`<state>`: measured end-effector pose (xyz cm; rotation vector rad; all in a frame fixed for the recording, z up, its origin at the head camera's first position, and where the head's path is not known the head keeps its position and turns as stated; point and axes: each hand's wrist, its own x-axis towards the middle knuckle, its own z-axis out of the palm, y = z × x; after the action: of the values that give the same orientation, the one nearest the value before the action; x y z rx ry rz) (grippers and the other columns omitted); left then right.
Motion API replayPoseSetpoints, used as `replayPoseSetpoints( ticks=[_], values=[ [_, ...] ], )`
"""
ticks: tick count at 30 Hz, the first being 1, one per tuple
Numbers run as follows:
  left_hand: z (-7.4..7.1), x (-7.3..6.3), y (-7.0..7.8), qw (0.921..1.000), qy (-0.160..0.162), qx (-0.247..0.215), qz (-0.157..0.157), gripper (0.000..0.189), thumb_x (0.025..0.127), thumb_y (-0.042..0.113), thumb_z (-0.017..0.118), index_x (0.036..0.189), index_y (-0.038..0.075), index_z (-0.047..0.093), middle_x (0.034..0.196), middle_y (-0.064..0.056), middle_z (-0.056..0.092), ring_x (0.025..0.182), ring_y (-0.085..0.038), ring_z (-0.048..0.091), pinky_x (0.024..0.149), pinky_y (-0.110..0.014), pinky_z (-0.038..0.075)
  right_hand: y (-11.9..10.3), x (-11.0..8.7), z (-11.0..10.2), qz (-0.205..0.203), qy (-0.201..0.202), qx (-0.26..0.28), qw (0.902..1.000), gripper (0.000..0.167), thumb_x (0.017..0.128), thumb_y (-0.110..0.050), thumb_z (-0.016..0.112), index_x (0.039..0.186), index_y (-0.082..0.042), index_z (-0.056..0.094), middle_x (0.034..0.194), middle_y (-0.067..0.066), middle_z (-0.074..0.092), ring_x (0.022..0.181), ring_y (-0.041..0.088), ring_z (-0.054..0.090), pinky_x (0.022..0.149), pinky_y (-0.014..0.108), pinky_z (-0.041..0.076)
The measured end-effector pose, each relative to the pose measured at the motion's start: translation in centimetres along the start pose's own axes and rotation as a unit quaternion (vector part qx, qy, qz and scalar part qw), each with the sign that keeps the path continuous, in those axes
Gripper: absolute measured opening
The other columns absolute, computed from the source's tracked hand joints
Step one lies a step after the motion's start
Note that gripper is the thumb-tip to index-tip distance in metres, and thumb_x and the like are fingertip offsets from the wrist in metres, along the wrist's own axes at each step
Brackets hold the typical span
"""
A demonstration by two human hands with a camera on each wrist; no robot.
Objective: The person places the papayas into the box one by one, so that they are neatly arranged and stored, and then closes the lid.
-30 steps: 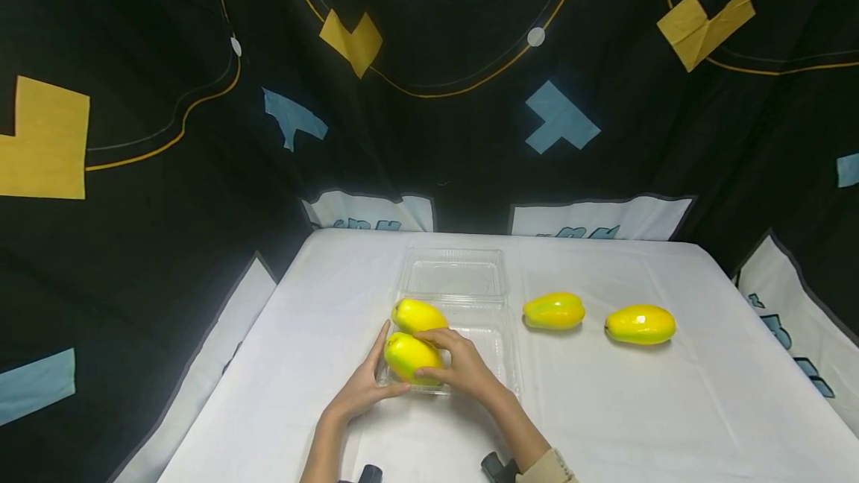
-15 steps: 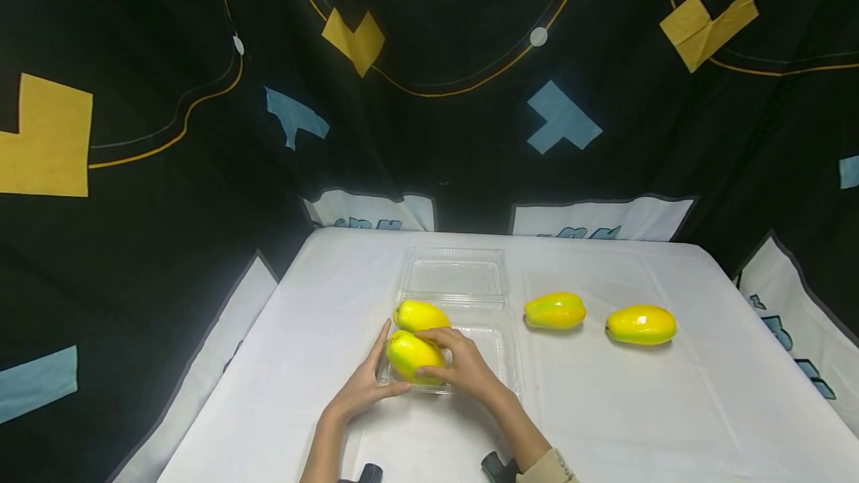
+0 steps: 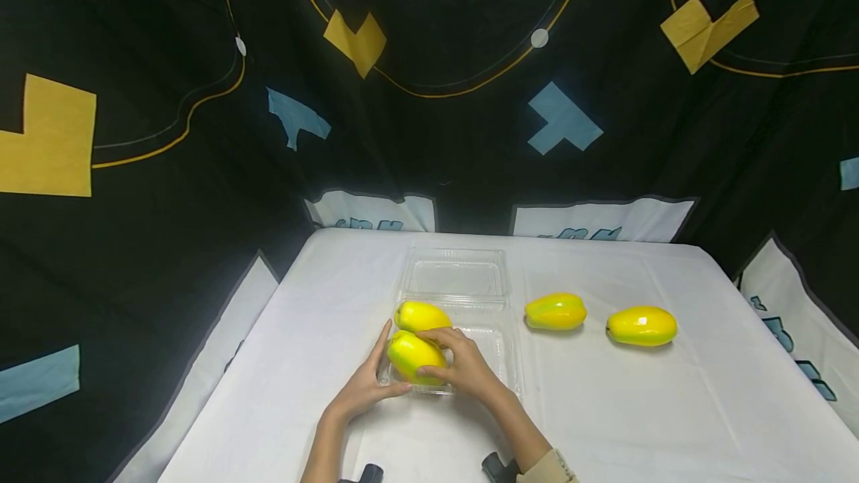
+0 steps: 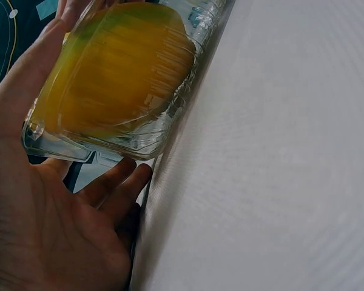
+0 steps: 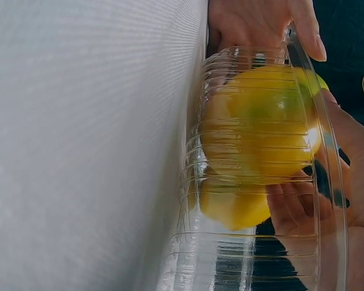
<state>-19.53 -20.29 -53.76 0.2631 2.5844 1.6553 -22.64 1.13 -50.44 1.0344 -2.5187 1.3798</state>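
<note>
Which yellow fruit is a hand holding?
The nearer fruit in the clear container, gripped by the right hand; the rear fruit inside and the two loose fruits are not.

There's the beige fabric right sleeve cuff (image 3: 548, 467) at 5 o'clock in the head view, a stubby dark cylindrical wrist fitting (image 3: 498, 468) beside it towards 6, its dark rounded lookalike (image 3: 371, 475) just past 6!

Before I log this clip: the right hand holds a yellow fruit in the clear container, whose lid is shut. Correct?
Not the lid: the head view shows it open, folded back. The right hand does hold a yellow fruit in the clear container.
</note>
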Motion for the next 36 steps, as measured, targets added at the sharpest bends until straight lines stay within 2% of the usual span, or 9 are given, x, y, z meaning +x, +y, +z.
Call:
replayPoseSetpoints(
  ticks=[3, 9, 14, 19, 26, 31, 36],
  values=[
    [0.0, 0.0, 0.0, 1.0000, 0.002, 0.003, -0.002, 0.112, 0.066, 0.040, 0.078, 0.148, 0.034, 0.002, 0.154, 0.001, 0.003, 0.138, -0.035, 0.006, 0.097, -0.069, 0.009, 0.0, 0.0, 0.0, -0.003, 0.004, -0.002, 1.0000, 0.054, 0.074, -0.032, 0.075, 0.122, -0.014, 0.059, 0.121, -0.002, 0.058, 0.108, 0.017, 0.054, 0.091, 0.035, 0.047],
    [0.0, 0.0, 0.0, 1.0000, 0.003, 0.004, -0.001, 0.111, 0.066, 0.040, 0.078, 0.147, 0.039, 0.002, 0.154, 0.001, 0.003, 0.138, -0.035, 0.006, 0.097, -0.069, 0.008, -0.1, 0.0, -0.1, -0.012, 0.023, -0.005, 0.9996, 0.056, 0.073, -0.033, 0.076, 0.122, -0.014, 0.059, 0.121, -0.002, 0.058, 0.110, 0.016, 0.052, 0.092, 0.036, 0.046],
    [0.1, -0.1, 0.0, 1.0000, 0.000, 0.002, 0.003, 0.112, 0.066, 0.040, 0.078, 0.149, 0.032, 0.002, 0.154, 0.000, 0.002, 0.138, -0.035, 0.005, 0.096, -0.069, 0.008, -0.4, -0.1, -0.4, -0.017, 0.032, -0.007, 0.9993, 0.055, 0.073, -0.035, 0.075, 0.122, -0.015, 0.059, 0.122, -0.004, 0.057, 0.112, 0.016, 0.050, 0.094, 0.039, 0.044],
    [0.0, -0.1, 0.2, 1.0000, 0.001, 0.006, -0.001, 0.112, 0.067, 0.041, 0.078, 0.149, 0.031, 0.003, 0.154, 0.000, 0.003, 0.138, -0.035, 0.006, 0.097, -0.069, 0.009, -0.8, -0.1, -1.5, -0.018, 0.036, 0.000, 0.9992, 0.056, 0.074, -0.038, 0.074, 0.124, -0.018, 0.058, 0.122, -0.004, 0.058, 0.111, 0.016, 0.051, 0.093, 0.041, 0.045],
    [-0.1, -0.1, 0.3, 1.0000, -0.003, -0.006, -0.003, 0.110, 0.068, 0.038, 0.078, 0.149, 0.032, 0.003, 0.154, -0.003, 0.003, 0.138, -0.035, 0.005, 0.098, -0.069, 0.008, -0.9, -0.1, -4.4, -0.010, 0.049, 0.032, 0.9982, 0.062, 0.076, -0.031, 0.075, 0.130, -0.014, 0.051, 0.119, 0.006, 0.060, 0.106, 0.020, 0.056, 0.089, 0.039, 0.048],
    [-0.1, -0.1, 0.2, 1.0000, -0.004, -0.006, -0.005, 0.112, 0.068, 0.037, 0.078, 0.149, 0.030, 0.002, 0.154, -0.002, 0.001, 0.138, -0.034, 0.004, 0.099, -0.068, 0.007, -0.6, -0.4, -7.5, 0.017, 0.087, 0.018, 0.9959, 0.058, 0.075, -0.029, 0.077, 0.128, -0.020, 0.053, 0.118, -0.001, 0.061, 0.107, 0.016, 0.056, 0.090, 0.040, 0.047],
    [0.0, 0.0, 0.0, 1.0000, -0.003, -0.004, -0.004, 0.112, 0.067, 0.037, 0.078, 0.149, 0.031, 0.002, 0.154, 0.000, 0.001, 0.138, -0.033, 0.004, 0.099, -0.068, 0.007, 0.8, -1.1, -10.8, 0.027, 0.136, -0.018, 0.9902, 0.051, 0.077, -0.028, 0.075, 0.123, -0.018, 0.057, 0.119, -0.002, 0.061, 0.108, 0.018, 0.055, 0.089, 0.042, 0.047]
  ],
)
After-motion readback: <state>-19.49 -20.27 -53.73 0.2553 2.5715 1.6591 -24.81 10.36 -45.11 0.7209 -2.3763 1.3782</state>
